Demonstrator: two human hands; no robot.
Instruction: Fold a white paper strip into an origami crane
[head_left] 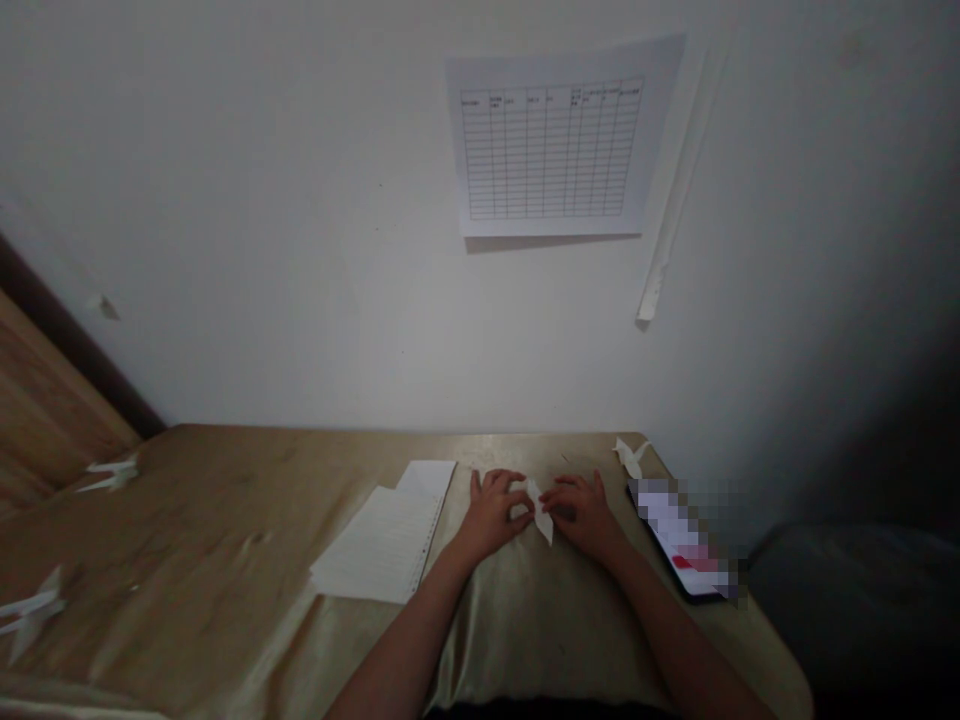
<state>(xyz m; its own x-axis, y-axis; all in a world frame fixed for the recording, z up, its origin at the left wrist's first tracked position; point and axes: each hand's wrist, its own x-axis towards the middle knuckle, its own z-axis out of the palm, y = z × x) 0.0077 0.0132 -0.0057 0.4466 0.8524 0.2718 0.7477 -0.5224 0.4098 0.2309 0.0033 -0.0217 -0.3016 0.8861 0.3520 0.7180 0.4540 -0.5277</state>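
While one folded figure [34, 612] lies near left on the bench [225, 540], a pad [382, 545] rests left of centre and a phone [679, 540] towards the right edge. Between these, the left hand [496, 510] and right hand [586, 512], close together, pinch the paper [543, 524] with their fingertips. Creased to a narrow, pointed shape, it appears part-folded, lacking the spread points of the complete-looking figures. A second figure [111, 472] lies farther left, a third figure [630, 459] at the far right corner; a chart [555, 150] hangs beyond.
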